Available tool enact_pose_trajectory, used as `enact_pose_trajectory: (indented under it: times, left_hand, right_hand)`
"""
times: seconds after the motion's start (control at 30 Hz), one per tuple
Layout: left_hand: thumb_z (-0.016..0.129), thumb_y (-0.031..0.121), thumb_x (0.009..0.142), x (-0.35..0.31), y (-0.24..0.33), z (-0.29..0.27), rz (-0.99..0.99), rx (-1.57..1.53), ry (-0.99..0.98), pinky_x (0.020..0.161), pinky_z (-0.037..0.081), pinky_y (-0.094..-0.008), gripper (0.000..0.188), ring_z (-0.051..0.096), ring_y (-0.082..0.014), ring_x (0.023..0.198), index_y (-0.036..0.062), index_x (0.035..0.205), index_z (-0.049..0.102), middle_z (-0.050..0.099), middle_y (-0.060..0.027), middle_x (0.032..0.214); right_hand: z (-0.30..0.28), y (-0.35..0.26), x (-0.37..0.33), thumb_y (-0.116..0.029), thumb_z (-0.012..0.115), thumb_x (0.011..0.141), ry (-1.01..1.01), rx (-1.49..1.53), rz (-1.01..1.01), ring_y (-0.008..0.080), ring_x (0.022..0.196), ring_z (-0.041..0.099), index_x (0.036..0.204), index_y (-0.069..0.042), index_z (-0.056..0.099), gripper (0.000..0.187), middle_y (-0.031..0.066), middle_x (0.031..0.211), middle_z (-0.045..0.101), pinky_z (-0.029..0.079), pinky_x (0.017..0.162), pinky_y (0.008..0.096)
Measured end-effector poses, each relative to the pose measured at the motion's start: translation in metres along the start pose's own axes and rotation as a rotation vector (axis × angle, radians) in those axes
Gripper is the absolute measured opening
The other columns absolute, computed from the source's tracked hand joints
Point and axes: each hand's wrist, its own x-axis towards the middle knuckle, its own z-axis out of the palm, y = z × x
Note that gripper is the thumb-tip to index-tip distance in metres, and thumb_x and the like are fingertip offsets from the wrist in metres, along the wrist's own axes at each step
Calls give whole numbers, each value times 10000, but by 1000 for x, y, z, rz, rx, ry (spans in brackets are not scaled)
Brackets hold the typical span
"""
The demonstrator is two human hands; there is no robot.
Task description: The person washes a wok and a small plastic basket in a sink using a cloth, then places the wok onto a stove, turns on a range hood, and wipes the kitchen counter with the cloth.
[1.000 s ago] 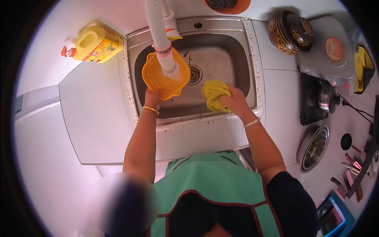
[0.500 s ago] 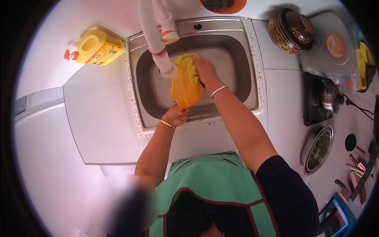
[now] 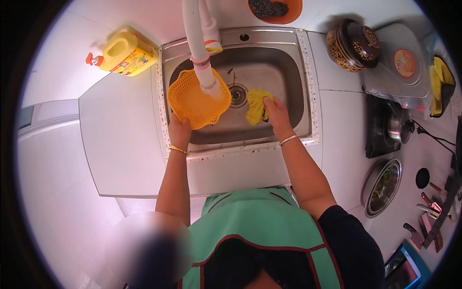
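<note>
My left hand [image 3: 180, 131] grips the near-left rim of a yellow plastic colander [image 3: 192, 98], its open side turned up over the left half of the steel sink [image 3: 288, 72]. Water runs from the white faucet [image 3: 204, 74] into the colander. Over the sink's right half, my right hand [image 3: 277, 115] pinches a crumpled yellow cloth [image 3: 257, 106], apart from the colander. Between the two, the drain [image 3: 237, 95] shows at the sink's bottom, with small dark scraps near it.
A yellow detergent jug [image 3: 127, 55] stands left of the sink. An orange bowl [image 3: 288, 17] with a dark scouring pad sits behind it. To the right are a brown lidded pot [image 3: 351, 45], a steel pot [image 3: 398, 125], a steel bowl [image 3: 385, 188] with greens, and several knives [image 3: 414, 233].
The colander has swung left and turned from edge-on to open side up under the faucet. My right hand has drawn the cloth off it, toward the right and nearer me.
</note>
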Motion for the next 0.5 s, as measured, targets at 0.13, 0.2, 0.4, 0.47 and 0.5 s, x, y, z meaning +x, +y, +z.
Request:
enact_pose_trajectory:
  times: [0.13, 0.2, 0.4, 0.47, 0.5]
  left_hand:
    - [471, 134, 793, -5, 9, -27, 27, 138, 78, 707, 465, -468, 263, 596, -400, 806, 6, 1020, 502, 618, -228, 863]
    - [464, 145, 804, -14, 12, -38, 26, 52, 125, 683, 463, -465, 245, 595, -395, 783, 17, 1009, 506, 619, -215, 837]
    - [461, 161, 819, -38, -3, -49, -60, -28, 134, 657, 465, -452, 221, 597, -379, 749, 27, 988, 509, 622, -199, 808]
    - [467, 161, 816, -43, -12, -51, -100, -11, 166, 654, 462, -449, 219, 596, -374, 740, 23, 980, 511, 621, -197, 808]
    - [476, 165, 811, -46, -17, -53, -98, -73, 176, 650, 459, -449, 218, 595, -372, 724, 14, 964, 508, 616, -202, 791]
  right_hand:
    - [17, -28, -13, -247, 587, 841, -103, -377, -94, 142, 770, 554, 934, -17, 618, 250, 50, 812, 596, 443, 717, 268]
    - [26, -26, -10, -233, 601, 832, -70, -533, -383, 168, 803, 572, 962, -11, 618, 258, 61, 874, 608, 447, 727, 280]
    - [68, -56, -8, -211, 616, 786, -133, -733, -704, 306, 915, 575, 947, -21, 630, 249, 150, 922, 608, 459, 774, 361]
    - [81, -65, -4, -211, 618, 787, -197, -817, -679, 298, 890, 584, 955, -30, 633, 248, 146, 902, 611, 461, 762, 355]
    - [85, -65, -5, -205, 617, 786, -230, -742, -556, 287, 845, 593, 961, -37, 636, 243, 140, 877, 613, 462, 743, 348]
